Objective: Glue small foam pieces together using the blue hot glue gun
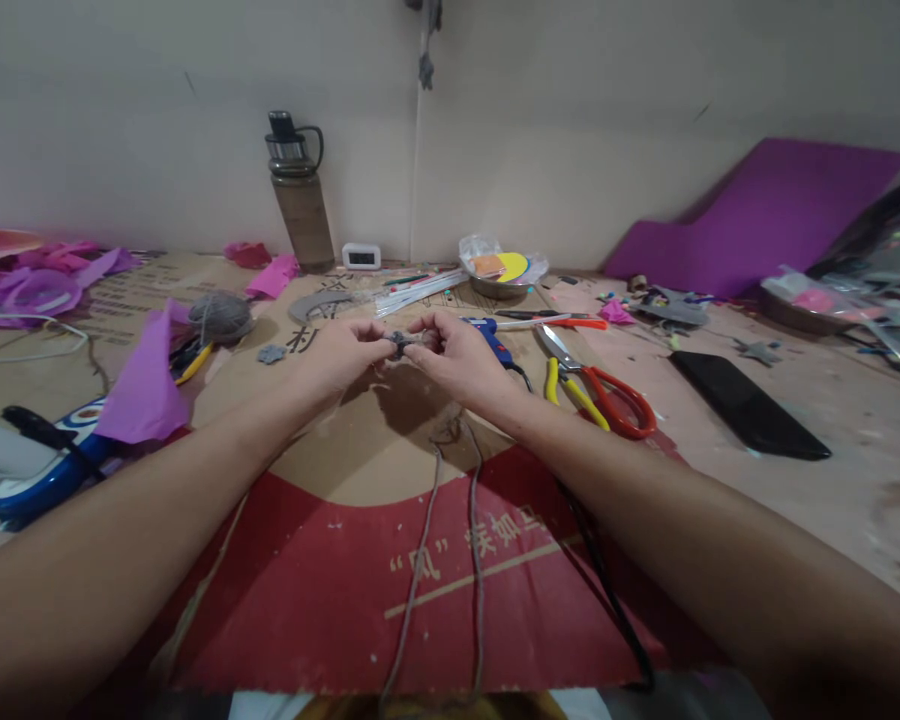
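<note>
Over the middle of the cardboard, my left hand (352, 350) and my right hand (450, 352) meet, fingertips pinched on a small dark grey piece (399, 343). Its exact shape is largely covered by the fingers. Below the hands, grey yarn (476, 540) runs in two strands down the cardboard towards me, with a small tangle at its upper end. A small grey star-like piece (271, 354) lies left of my left hand. Partly hidden behind my right hand is a blue glue gun (495, 340).
Right of my hands lie red-handled scissors (622, 400), yellow-handled pliers (581, 395) and a black phone (746, 400). A ball of grey yarn (221, 316) and purple paper (146, 380) lie left. A water bottle (300, 200) and small white clock (361, 257) stand by the wall.
</note>
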`<action>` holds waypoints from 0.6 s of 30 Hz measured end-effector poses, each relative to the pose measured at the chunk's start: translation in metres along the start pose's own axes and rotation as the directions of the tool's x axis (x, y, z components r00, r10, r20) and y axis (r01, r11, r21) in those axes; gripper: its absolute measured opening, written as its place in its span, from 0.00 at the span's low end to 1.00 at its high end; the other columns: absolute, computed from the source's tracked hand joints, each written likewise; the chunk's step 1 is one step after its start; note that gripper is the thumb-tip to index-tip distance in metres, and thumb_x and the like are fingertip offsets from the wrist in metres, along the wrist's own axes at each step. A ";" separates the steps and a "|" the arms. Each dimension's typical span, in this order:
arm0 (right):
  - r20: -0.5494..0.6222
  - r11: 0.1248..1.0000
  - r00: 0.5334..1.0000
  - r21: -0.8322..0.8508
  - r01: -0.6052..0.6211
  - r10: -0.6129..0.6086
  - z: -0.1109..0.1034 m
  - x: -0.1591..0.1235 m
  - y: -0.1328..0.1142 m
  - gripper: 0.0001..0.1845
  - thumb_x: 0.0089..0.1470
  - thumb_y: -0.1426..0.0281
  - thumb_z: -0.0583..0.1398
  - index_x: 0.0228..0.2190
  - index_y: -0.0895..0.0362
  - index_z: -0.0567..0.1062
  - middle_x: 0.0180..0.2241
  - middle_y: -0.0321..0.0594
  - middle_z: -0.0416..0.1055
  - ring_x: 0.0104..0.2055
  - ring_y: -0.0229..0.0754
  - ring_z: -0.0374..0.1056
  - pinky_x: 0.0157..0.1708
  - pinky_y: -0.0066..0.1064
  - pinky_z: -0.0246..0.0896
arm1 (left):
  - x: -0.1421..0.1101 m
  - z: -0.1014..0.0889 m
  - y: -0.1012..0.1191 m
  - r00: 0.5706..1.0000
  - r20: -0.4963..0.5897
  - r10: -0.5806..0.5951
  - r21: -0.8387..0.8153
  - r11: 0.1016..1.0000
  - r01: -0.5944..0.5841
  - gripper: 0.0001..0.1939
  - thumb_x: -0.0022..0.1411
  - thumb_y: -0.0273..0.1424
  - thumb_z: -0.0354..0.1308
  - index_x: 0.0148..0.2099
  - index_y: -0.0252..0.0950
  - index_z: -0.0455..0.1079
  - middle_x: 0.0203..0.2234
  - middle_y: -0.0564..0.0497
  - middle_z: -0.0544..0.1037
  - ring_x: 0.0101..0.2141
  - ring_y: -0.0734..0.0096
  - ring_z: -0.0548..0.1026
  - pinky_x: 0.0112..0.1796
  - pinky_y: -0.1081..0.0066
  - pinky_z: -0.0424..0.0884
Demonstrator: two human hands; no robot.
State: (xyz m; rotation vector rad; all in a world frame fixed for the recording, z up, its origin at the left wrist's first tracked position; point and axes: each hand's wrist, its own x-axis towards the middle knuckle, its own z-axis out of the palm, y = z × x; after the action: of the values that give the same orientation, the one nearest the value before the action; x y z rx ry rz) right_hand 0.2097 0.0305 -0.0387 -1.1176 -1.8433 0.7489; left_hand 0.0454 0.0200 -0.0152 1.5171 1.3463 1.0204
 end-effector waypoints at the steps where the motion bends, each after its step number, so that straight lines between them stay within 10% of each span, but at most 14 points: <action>1: -0.006 1.000 1.000 0.015 0.013 -0.013 0.000 0.000 0.000 0.09 0.51 0.69 0.60 0.37 0.57 0.71 0.25 0.31 0.62 0.27 0.35 0.57 0.29 0.30 0.52 | 0.000 0.001 -0.001 1.000 -0.008 -0.009 -0.042 0.999 0.009 0.02 0.50 0.25 0.59 0.26 0.34 0.70 0.16 0.55 0.70 0.18 0.80 0.65 0.22 0.76 0.60; 12: -0.056 0.992 0.996 0.107 -0.061 0.067 -0.003 0.005 0.002 0.04 0.52 0.70 0.58 0.26 0.56 0.69 0.22 0.31 0.62 0.26 0.34 0.55 0.27 0.30 0.49 | 0.003 0.006 -0.009 0.995 0.103 0.001 -0.215 0.976 0.021 0.05 0.50 0.27 0.65 0.32 0.33 0.76 0.24 0.47 0.77 0.24 0.74 0.73 0.27 0.74 0.68; 18: -0.022 0.998 0.999 0.038 -0.045 0.046 -0.004 0.002 -0.005 0.03 0.51 0.72 0.58 0.26 0.57 0.70 0.22 0.31 0.62 0.25 0.34 0.55 0.27 0.30 0.49 | 0.001 0.000 -0.002 0.995 0.097 0.012 -0.027 1.000 -0.010 0.04 0.48 0.28 0.64 0.29 0.34 0.76 0.20 0.51 0.75 0.21 0.76 0.69 0.24 0.75 0.63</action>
State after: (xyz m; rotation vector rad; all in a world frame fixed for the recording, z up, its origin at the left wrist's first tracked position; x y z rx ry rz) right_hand 0.2112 0.0303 -0.0321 -1.1424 -1.7828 0.7908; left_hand 0.0443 0.0210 -0.0173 1.5360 1.2533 0.9558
